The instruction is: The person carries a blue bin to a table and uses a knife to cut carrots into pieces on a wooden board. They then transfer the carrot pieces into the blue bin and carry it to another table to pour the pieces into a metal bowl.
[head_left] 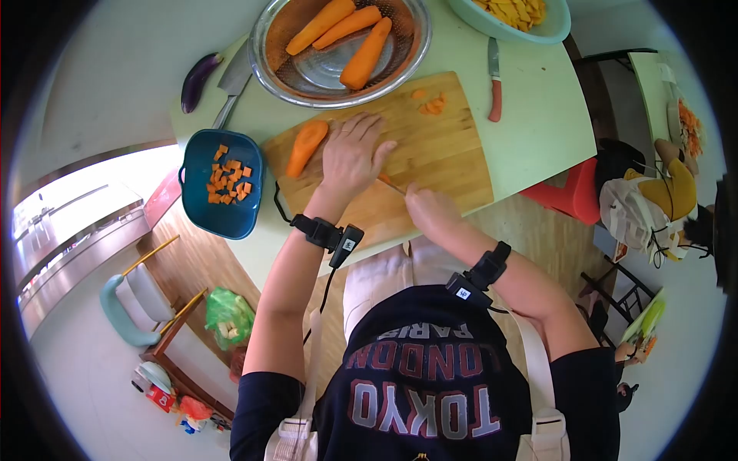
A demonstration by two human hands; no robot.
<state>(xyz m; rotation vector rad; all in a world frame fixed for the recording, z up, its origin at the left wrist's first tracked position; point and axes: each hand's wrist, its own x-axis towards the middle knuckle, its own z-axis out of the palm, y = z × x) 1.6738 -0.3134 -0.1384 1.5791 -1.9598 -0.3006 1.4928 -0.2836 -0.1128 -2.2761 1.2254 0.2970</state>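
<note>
My left hand (354,154) lies over the middle of the wooden cutting board (453,161), its thumb held out to the side and its fingers pointing toward the metal bowl. Beside its fingertips rests a cut carrot piece (307,147). My right hand (432,211), near the board's front edge, is closed round the handle of a knife (394,185); most of the blade is hidden. A bit of orange carrot (383,178) shows by the blade. Several thin carrot slices (433,104) lie at the board's far side.
A metal bowl (265,73) holds three carrots. The blue basket (198,211) contains carrot cubes. An eggplant (201,80), a cleaver (235,75), a red-handled knife (494,84) and a bowl of yellow slices (515,11) are around the board. Another person (669,188) is at right.
</note>
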